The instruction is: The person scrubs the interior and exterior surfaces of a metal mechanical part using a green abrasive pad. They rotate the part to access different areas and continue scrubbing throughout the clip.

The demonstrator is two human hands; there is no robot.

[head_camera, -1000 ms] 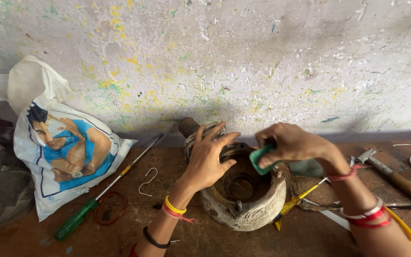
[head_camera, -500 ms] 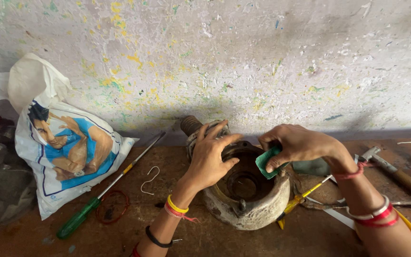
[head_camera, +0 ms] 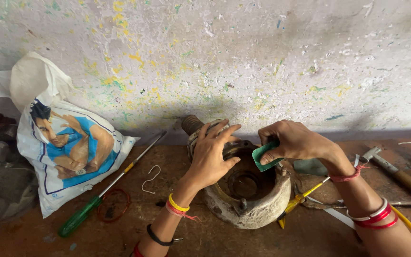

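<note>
A paint-flecked wall (head_camera: pixel 262 52) fills the upper frame above the rusty brown worktop (head_camera: pixel 224 238). At left centre slumps a white printed bag (head_camera: pixel 67 152). In the middle of the frame sits a grimy round metal housing (head_camera: pixel 250 202), open side up. The left hand (head_camera: pixel 210 154) lies spread over its upper-left rim, steadying it without closing on anything; the right hand (head_camera: pixel 293 140) pinches a folded green abrasive pad (head_camera: pixel 265 155) against the upper-right rim. A green-handled screwdriver (head_camera: pixel 96 202) lies at lower left, a hammer (head_camera: pixel 398 173) at far right, a small wire hook (head_camera: pixel 151 178) between. Hard rubbing could tip the housing or scrape fingertips on its rough edge, I'd say.
</note>
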